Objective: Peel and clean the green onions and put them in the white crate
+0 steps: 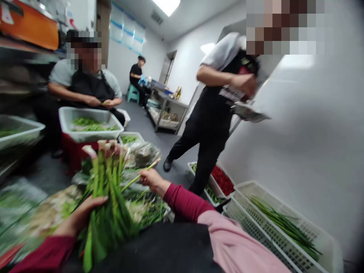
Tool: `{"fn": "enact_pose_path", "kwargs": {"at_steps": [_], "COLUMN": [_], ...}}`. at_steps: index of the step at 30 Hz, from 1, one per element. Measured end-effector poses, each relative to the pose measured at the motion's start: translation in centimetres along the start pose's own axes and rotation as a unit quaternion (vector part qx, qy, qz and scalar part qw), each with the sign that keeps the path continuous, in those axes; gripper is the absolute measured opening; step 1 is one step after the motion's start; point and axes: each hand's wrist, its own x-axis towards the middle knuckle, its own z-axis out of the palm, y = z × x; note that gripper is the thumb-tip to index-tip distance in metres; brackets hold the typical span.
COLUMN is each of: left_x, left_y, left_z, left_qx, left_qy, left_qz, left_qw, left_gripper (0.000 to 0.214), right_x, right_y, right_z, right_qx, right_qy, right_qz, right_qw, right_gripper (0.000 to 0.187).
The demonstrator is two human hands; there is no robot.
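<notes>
My left hand (85,212) is wrapped round a thick bunch of garlic greens (109,178), its pinkish-white root ends up and its long green leaves hanging down over my lap. Part of the left fingers is hidden behind the leaves. To the right of the bunch, my right hand (153,179) pinches a single thin green stalk (135,181) near its pale tip; the lower end of that stalk runs back to the bunch. Below and behind both hands lies a heap of loose greens and trimmings (139,206).
A white perforated crate (287,197) with long green stalks stands at right. Beyond it a basket holds red chillies (223,180). A person in a black apron (212,91) stands at right; another person sits behind a white tub (91,133) of greens. Plastic bags (146,151) lie ahead.
</notes>
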Motion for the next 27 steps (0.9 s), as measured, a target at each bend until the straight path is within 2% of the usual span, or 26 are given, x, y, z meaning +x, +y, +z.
{"fn": "enact_pose_path", "kwargs": {"at_steps": [2, 3, 4, 7, 10, 13, 17, 24, 27], "left_x": [-0.2, -0.1, 0.1, 0.9, 1.4, 1.9, 2.5, 2.5, 2.5], "left_y": [0.3, 0.4, 0.4, 0.1, -0.4, -0.6, -0.6, -0.8, -0.8], "left_z": [0.1, -0.1, -0.4, -1.3, -1.9, -2.3, -2.8, -2.9, -3.1], "left_qx": [-0.025, -0.032, -0.039, -0.071, -0.072, -0.057, -0.048, -0.063, -0.065], "left_qy": [0.001, -0.003, -0.01, -0.02, -0.027, -0.022, -0.029, -0.044, -0.045], "left_qz": [0.002, 0.0, -0.01, 0.022, 0.035, 0.024, 0.014, 0.02, 0.016], "left_qw": [1.0, 0.999, 0.999, 0.997, 0.996, 0.998, 0.998, 0.997, 0.997], "left_gripper": [0.013, 0.014, 0.015, 0.013, 0.017, 0.023, 0.026, 0.027, 0.028], "right_x": [-0.1, -0.1, 0.0, 0.1, -0.4, -0.8, -0.5, -0.3, -0.7], "right_y": [0.1, 0.3, 0.4, 0.6, 0.6, 0.6, 0.7, 1.3, 1.3], "right_z": [0.0, -0.1, -0.3, -0.7, -1.0, -1.2, -1.1, -1.2, -1.4], "right_qx": [0.044, 0.066, 0.077, 0.085, 0.089, 0.101, 0.1, 0.101, 0.109], "right_qy": [0.014, 0.011, -0.005, -0.05, -0.066, -0.058, -0.021, -0.023, -0.026], "right_qz": [0.015, -0.003, -0.021, -0.059, -0.072, -0.06, -0.045, -0.113, -0.111], "right_qw": [0.999, 0.998, 0.997, 0.993, 0.991, 0.991, 0.994, 0.988, 0.988], "right_gripper": [0.015, 0.017, 0.017, 0.015, 0.018, 0.021, 0.014, 0.012, 0.014]}}
